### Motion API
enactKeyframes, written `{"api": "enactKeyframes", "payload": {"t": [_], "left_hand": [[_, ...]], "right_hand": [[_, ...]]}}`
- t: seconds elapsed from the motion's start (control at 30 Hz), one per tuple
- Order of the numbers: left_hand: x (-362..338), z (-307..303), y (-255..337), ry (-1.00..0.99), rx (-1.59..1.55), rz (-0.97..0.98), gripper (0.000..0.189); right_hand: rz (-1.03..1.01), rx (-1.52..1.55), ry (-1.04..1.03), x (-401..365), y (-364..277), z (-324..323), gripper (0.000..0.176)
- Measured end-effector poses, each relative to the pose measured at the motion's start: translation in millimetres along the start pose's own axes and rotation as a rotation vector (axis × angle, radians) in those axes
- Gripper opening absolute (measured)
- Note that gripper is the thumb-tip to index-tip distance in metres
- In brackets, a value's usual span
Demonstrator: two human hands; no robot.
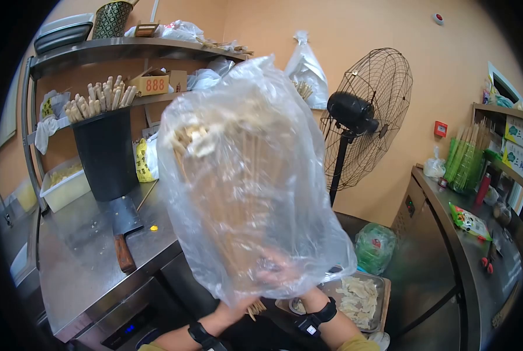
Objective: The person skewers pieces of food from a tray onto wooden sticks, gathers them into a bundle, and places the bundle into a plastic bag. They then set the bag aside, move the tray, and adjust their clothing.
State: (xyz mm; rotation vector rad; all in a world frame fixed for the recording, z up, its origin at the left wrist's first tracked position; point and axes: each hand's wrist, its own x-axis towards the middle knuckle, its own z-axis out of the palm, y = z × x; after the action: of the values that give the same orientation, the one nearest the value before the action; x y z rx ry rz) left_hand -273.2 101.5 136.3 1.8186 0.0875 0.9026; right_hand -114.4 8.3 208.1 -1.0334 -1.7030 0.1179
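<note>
A large clear plastic bag [244,175] fills the middle of the view, held upright. Inside it is a bundle of thin sticks with pale food at their upper ends. My right hand [279,269] shows blurred through the lower part of the bag, around the lower end of the bundle. My left hand [235,310] is at the bag's bottom edge, its fingers hidden by the plastic. A few stick ends [255,309] poke out below the bag, between my wrists.
On the left steel counter [92,251] are a cleaver [125,225], a black bucket [106,152] of skewers and a white tub [65,184]. A metal tray [384,292] with pale pieces lies low right. Behind stands a black fan [352,111]; another counter [448,205] runs right.
</note>
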Motion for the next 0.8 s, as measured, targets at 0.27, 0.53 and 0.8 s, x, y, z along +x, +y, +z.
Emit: {"api": "enactKeyframes", "payload": {"t": [0.27, 0.53, 0.8], "left_hand": [[61.6, -71.9, 97.2, 0.296, -0.195, -0.24, 0.03], [159.7, -144.1, 125.0, 0.267, -0.118, -0.457, 0.021], [218.1, -128.9, 64.2, 0.488, 1.002, -0.375, 0.04]], "right_hand": [[0.708, 0.609, -0.057, -80.1, -4.8, -23.7, 0.043], [0.903, 0.713, -0.033, -159.1, 16.4, -27.8, 0.039], [1.097, 0.714, 0.074, -238.9, 29.0, -28.3, 0.033]]}}
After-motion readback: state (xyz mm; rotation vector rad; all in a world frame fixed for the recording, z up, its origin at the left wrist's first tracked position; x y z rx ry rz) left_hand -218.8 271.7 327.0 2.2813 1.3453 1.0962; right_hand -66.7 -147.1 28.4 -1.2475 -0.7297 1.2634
